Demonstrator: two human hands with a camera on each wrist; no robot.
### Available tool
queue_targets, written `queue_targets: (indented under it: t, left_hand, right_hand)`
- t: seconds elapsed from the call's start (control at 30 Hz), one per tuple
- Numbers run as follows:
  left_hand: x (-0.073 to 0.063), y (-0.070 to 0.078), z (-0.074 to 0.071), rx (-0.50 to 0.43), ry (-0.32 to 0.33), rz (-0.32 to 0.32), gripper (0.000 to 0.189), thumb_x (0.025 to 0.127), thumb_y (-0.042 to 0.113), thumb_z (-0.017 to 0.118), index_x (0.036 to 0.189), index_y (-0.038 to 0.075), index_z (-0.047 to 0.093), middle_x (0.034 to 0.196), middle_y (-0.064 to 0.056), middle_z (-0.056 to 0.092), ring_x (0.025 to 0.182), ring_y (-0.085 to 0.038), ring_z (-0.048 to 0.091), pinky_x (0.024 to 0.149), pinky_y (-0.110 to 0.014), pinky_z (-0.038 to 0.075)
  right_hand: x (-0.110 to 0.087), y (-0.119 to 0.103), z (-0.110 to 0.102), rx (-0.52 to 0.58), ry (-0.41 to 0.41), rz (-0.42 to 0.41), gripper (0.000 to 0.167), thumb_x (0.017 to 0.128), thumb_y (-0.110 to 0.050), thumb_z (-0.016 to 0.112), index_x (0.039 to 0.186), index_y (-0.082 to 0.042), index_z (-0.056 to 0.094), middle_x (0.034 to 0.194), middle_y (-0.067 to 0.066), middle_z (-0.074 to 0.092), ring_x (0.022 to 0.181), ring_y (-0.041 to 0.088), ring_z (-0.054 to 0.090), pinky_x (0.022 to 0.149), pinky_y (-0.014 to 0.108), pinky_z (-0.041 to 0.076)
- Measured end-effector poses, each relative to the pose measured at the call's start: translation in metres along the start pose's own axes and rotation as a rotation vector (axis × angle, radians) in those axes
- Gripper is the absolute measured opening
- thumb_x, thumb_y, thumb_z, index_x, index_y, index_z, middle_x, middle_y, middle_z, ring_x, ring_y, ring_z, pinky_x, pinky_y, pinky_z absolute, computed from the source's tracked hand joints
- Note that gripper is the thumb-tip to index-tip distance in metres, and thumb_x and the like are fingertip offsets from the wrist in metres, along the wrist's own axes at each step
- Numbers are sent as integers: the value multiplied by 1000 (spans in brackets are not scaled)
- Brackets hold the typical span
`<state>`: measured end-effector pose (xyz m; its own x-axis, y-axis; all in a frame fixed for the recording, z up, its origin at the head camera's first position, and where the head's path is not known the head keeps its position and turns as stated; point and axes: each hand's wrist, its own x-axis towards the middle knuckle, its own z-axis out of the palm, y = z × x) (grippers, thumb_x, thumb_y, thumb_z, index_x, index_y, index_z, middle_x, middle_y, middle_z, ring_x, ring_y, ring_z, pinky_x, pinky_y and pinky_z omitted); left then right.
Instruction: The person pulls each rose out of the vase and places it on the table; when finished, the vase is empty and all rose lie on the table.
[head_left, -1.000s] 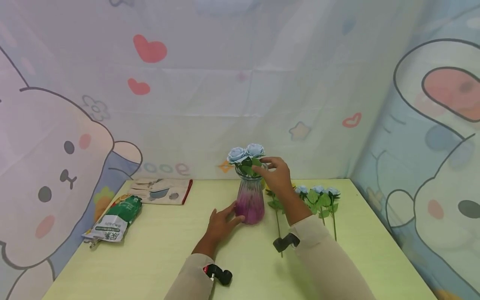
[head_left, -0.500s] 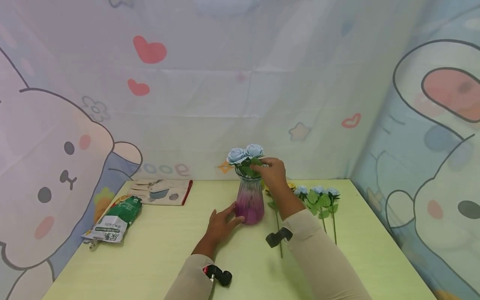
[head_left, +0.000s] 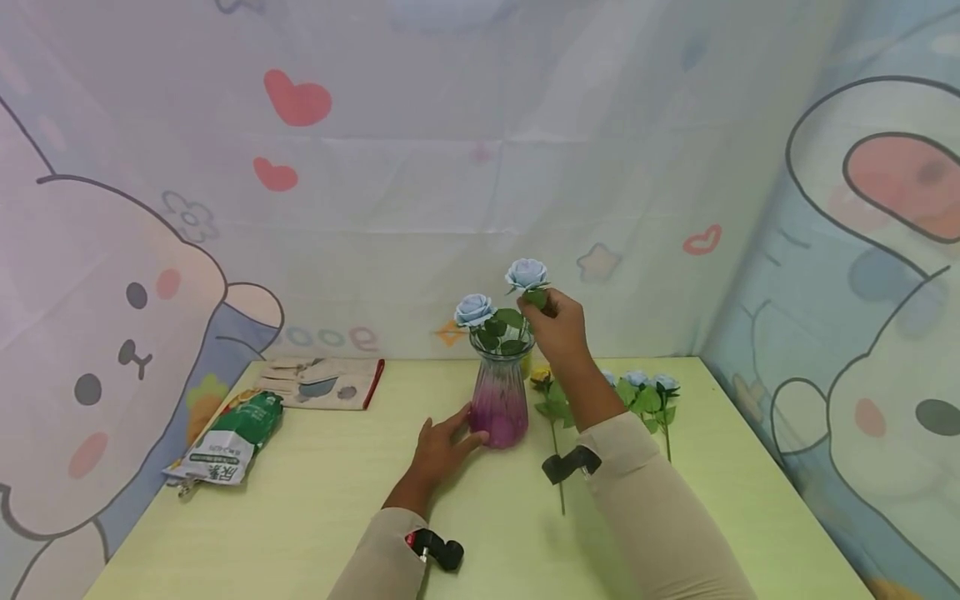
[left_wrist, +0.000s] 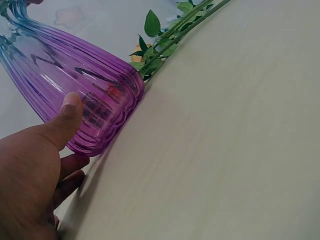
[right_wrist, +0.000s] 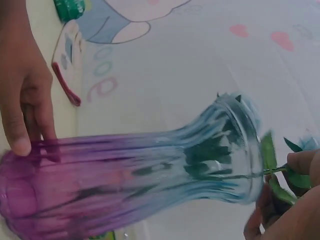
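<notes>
A glass vase [head_left: 501,408], purple at the base and clear bluish at the mouth, stands upright on the table. My left hand [head_left: 440,452] holds it low, with the thumb on the near side in the left wrist view. A light-blue artificial rose [head_left: 475,310] stands in the vase, leaning left. Above the rim, my right hand [head_left: 558,329] pinches the stem of another blue rose [head_left: 527,273] just under its bloom. That rose's stem [right_wrist: 272,171] runs down into the vase mouth in the right wrist view.
Right of the vase lie a yellow flower [head_left: 540,376] on a long stem and several blue roses [head_left: 651,382], partly hidden by my right arm. A green and white bag [head_left: 232,437] and patterned work gloves [head_left: 326,383] lie on the left. A printed cloth backdrop [head_left: 420,192] rises behind the table.
My right hand has risen with the right-hand rose, so its bloom now stands higher than the other. My left hand and the vase have stayed in place.
</notes>
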<state>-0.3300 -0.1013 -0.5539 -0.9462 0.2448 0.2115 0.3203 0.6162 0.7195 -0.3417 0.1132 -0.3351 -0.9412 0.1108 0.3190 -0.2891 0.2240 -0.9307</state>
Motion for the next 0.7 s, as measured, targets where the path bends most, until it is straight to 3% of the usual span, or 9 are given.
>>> queue_targets:
  t: [0.17, 0.27, 0.33, 0.43, 0.53, 0.6, 0.7]
  left_hand:
    - [1, -1, 0, 3, 1, 7, 74, 103, 50, 72, 164, 12, 51, 156, -16, 63, 151, -39, 57, 136, -71, 14]
    - [0, 0, -1, -5, 1, 6, 74, 103, 50, 72, 164, 12, 51, 155, -16, 63, 151, -39, 57, 136, -71, 13]
    - [0, -1, -1, -5, 2, 8, 74, 103, 50, 72, 164, 13, 51, 155, -16, 63, 151, -39, 57, 136, -71, 13]
    - [0, -1, -1, -5, 4, 8, 74, 103, 50, 72, 164, 13, 51, 155, -16, 63, 151, -38, 58, 136, -71, 13]
    - [0, -2, 0, -13, 4, 6, 74, 103, 50, 72, 163, 13, 52, 155, -16, 63, 151, -39, 58, 136, -70, 13]
    - [0, -2, 0, -18, 3, 5, 74, 103, 51, 72, 163, 13, 52, 155, -16, 63, 151, -39, 57, 137, -70, 13]
    - [0, -2, 0, -24, 3, 5, 75, 102, 51, 72, 163, 13, 52, 155, -16, 62, 151, -39, 57, 137, -70, 13]
  right_hand:
    - [1, -10, -13, -160, -60, -65, 41, 117, -29, 52, 149, -3, 53, 135, 24, 69, 110, 32, 69, 86, 40, 57]
    - [1, -14, -16, -148, -90, -52, 45, 119, -33, 46, 156, -8, 44, 129, 27, 74, 102, 39, 77, 74, 41, 67]
    - [2, -16, -17, -83, -109, -39, 48, 120, -33, 44, 161, -11, 37, 125, 30, 76, 100, 42, 81, 72, 42, 70]
    - [2, -16, -19, 5, -121, -30, 52, 119, -30, 47, 164, -11, 31, 121, 35, 75, 103, 43, 82, 82, 39, 71]
    - [1, -14, -23, 59, -134, -14, 61, 114, -23, 61, 165, -11, 29, 128, 33, 71, 117, 43, 79, 101, 42, 66]
    - [-1, -12, -25, 44, -160, -7, 64, 109, -19, 69, 162, -8, 35, 133, 30, 71, 130, 39, 73, 115, 48, 59]
    - [-5, -9, -28, 54, -156, -4, 48, 104, -12, 75, 146, -6, 52, 137, 24, 73, 141, 33, 66, 125, 50, 49]
